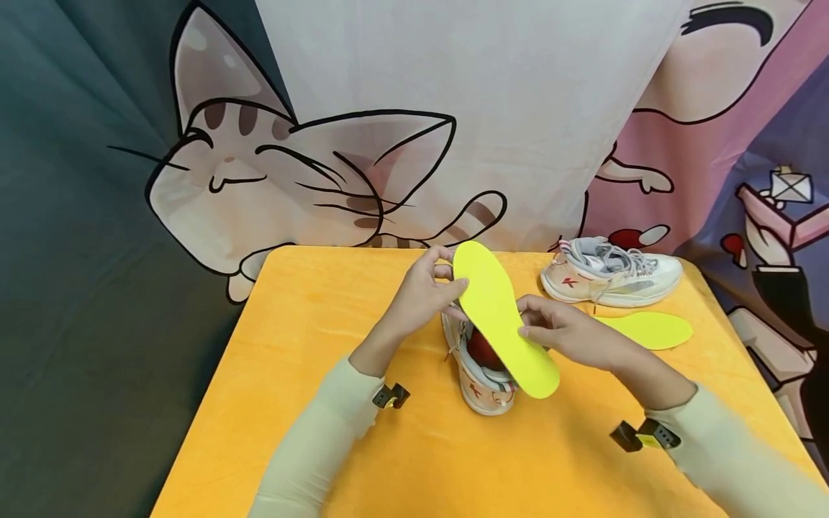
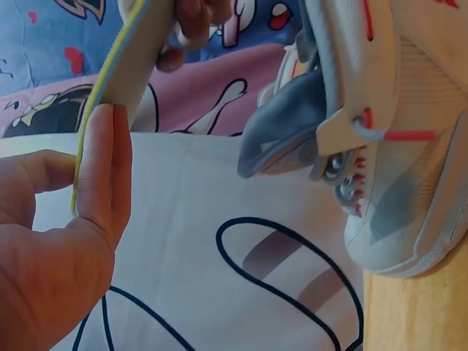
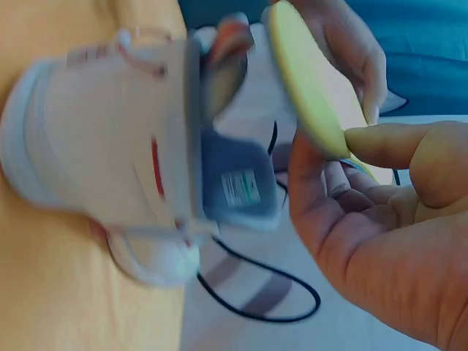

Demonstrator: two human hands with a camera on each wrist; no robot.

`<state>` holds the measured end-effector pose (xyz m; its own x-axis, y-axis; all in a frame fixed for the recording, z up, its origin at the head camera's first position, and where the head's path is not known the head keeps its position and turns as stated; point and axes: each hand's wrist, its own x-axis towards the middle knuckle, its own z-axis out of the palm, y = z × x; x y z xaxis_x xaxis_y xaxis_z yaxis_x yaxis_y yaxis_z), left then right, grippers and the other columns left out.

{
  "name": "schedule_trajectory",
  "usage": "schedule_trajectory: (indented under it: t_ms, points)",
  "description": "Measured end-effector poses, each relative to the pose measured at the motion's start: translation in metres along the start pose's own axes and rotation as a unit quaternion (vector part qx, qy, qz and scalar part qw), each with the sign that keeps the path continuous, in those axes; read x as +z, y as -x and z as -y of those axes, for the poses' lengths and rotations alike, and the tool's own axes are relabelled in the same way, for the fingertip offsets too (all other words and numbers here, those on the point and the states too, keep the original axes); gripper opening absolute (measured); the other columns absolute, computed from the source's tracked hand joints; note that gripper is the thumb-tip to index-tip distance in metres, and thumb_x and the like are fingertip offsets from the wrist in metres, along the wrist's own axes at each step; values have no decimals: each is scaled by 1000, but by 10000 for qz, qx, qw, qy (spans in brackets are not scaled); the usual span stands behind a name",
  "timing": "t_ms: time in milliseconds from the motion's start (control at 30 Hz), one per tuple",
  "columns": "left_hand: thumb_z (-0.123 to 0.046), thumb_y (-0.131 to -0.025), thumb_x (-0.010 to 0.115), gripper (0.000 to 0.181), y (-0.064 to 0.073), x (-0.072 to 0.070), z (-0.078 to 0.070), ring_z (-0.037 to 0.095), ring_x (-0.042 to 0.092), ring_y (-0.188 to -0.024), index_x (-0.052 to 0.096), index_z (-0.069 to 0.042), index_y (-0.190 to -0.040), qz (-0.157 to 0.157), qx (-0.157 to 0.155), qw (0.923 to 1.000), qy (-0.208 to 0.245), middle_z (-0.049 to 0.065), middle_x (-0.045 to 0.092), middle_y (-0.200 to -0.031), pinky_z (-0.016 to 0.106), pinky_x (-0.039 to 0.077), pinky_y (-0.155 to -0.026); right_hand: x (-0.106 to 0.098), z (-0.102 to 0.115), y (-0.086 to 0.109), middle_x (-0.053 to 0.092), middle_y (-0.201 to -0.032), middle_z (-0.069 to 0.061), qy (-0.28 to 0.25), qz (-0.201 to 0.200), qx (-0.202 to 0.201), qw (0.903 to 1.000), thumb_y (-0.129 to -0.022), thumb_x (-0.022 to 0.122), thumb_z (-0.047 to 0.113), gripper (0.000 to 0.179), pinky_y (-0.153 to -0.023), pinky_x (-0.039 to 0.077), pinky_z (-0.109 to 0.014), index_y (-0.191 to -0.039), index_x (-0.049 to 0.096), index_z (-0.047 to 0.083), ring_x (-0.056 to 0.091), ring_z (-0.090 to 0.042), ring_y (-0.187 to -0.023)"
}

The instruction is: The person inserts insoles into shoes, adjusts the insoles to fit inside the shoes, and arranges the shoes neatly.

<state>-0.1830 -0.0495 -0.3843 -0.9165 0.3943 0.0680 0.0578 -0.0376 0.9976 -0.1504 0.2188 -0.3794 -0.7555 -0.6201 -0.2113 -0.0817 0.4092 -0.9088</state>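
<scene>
A yellow insole (image 1: 499, 316) is held tilted above a white sneaker (image 1: 487, 392) in the head view. My left hand (image 1: 424, 291) pinches its upper end, thumb on the yellow face and fingers behind. Lower down, my right hand (image 1: 563, 327) pinches its right edge between thumb and fingers. The left wrist view shows the insole (image 2: 110, 80) edge-on, with a pale underside. Beneath the insole the sneaker stands upright with its heel toward me. Something dark red shows inside its opening, partly covered by the insole. In the right wrist view the sneaker (image 3: 110, 124) is blurred.
At the table's back right stands a second white sneaker (image 1: 612, 273), toe to the right. A second yellow insole (image 1: 650, 331) lies in front of it, partly hidden by my right hand. A yellow cloth covers the table (image 1: 311, 316); a printed curtain (image 1: 518, 93) hangs behind.
</scene>
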Motion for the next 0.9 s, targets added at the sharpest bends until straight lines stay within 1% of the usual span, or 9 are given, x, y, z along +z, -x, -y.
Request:
schedule_trajectory:
  t_ms: [133,233,367,433,500,600,667,767,900]
  points:
    - [1,-99,62,33,0,7,7,26,77,-76,45,-3,-127,-168,-96,9997,150,23,66,-107,45,63,-67,-9,4,-2,61,-101,-10,670,-253,-8,9974,-105,59,13,35,-77,53,-26,-135,51,-4,58,-17,-91]
    - [2,-98,62,33,1,14,12,27,77,-76,44,-2,-125,-392,-145,9989,206,24,63,-111,44,63,-67,-8,7,-5,65,-108,-11,1254,-469,39,9910,-100,70,25,55,-79,54,-29,-143,47,0,61,-20,-97]
    - [0,-98,61,33,2,25,16,27,76,-78,41,-1,-124,-617,-249,9975,215,22,58,-112,41,63,-68,-4,10,-9,65,-123,-16,2055,-823,252,9749,-86,84,40,90,-85,55,-37,-152,36,4,62,-23,-101]
    - [-1,-99,60,34,3,31,17,27,76,-80,39,-3,-125,-672,-298,9970,245,21,56,-113,40,63,-68,0,12,-12,63,-126,-19,2433,-974,318,9645,-81,88,44,105,-85,54,-40,-155,29,0,61,-25,-100]
    - [-1,-99,59,36,3,36,17,29,76,-85,37,-3,-126,-704,-346,9963,345,21,56,-116,40,63,-69,4,13,-15,63,-122,-21,2688,-1109,376,9561,-77,91,44,115,-82,53,-41,-157,23,-2,60,-26,-96]
    - [0,-99,58,39,4,42,18,33,75,-94,33,-5,-128,-664,-399,9958,483,22,54,-125,40,63,-71,9,14,-18,63,-116,-21,3066,-1359,369,9414,-75,92,41,117,-78,53,-42,-156,22,-5,59,-27,-92]
    - [0,-100,58,41,4,44,18,33,74,-101,32,-5,-131,-579,-438,9961,492,22,53,-130,39,63,-73,10,13,-19,62,-115,-19,3227,-1527,315,9336,-75,92,36,110,-77,53,-43,-155,26,-1,60,-27,-91]
    - [-3,-100,61,45,5,44,19,30,74,-103,33,-7,-134,-485,-380,9978,259,22,53,-133,36,63,-75,9,11,-19,62,-115,-18,3424,-1658,178,9246,-78,89,32,100,-77,54,-44,-153,30,1,60,-27,-90]
    - [-10,-101,62,47,5,35,20,30,75,-97,35,-7,-139,-587,95,9975,-373,19,56,-126,38,63,-77,2,9,-16,61,-118,-16,3482,-1679,88,9222,-81,87,29,94,-77,53,-44,-152,32,2,60,-27,-90]
